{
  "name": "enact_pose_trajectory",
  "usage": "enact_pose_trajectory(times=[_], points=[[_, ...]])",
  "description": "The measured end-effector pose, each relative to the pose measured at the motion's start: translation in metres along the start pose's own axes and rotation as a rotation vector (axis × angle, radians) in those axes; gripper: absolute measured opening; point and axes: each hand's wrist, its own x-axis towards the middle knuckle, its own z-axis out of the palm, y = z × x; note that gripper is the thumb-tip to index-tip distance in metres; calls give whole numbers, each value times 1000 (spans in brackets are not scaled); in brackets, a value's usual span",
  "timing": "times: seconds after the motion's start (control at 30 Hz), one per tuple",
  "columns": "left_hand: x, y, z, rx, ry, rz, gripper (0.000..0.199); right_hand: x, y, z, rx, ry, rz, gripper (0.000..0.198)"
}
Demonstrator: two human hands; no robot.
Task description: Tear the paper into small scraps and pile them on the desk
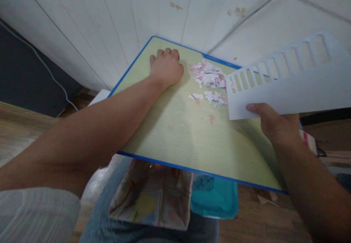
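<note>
My left hand (166,68) rests palm down near the far left part of a yellow-green folding table (170,133) with a blue rim. Its fingers are bent and slightly apart, with nothing visible in them. To its right lies a heap of torn paper scraps (210,75), white with pink patches. A smaller cluster of scraps (215,97) sits just nearer to me. My right hand (279,126) grips a white sheet (290,93) with a row of rounded slots, thumb on top, other fingers hidden beneath. The sheet's left end is beside the scraps, partly covering them.
A white plank wall (142,12) stands behind the table, with a grey cable (246,18) running along it. Below the front edge are a patterned cloth item (153,202) on my lap and a turquoise plastic container (216,199). A dark panel (35,71) is at left.
</note>
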Motion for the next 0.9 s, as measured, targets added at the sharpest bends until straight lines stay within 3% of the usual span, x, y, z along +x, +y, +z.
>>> enact_pose_trajectory(times=[0.1, 0.23, 0.53, 0.7, 0.77, 0.9], points=[[0, 1, 1, 19, 25, 5, 49, 5, -6, 3, -24, 67, -8, 33], [0, 2, 2, 64, 61, 9, 45, 7, -18, 3, 52, 54, -90, 35], [-1, 0, 3, -24, 41, -6, 57, -5, 5, -6, 25, -199, -162, 31], [-1, 0, 1, -58, 22, 16, 62, -24, -5, -5, -9, -416, -141, 20], [-1, 0, 1, -58, 24, 15, 61, -27, -12, -2, -6, -395, -144, 23], [-2, 0, 0, -55, 34, 6, 57, -20, -17, 5, 64, -171, -122, 28]])
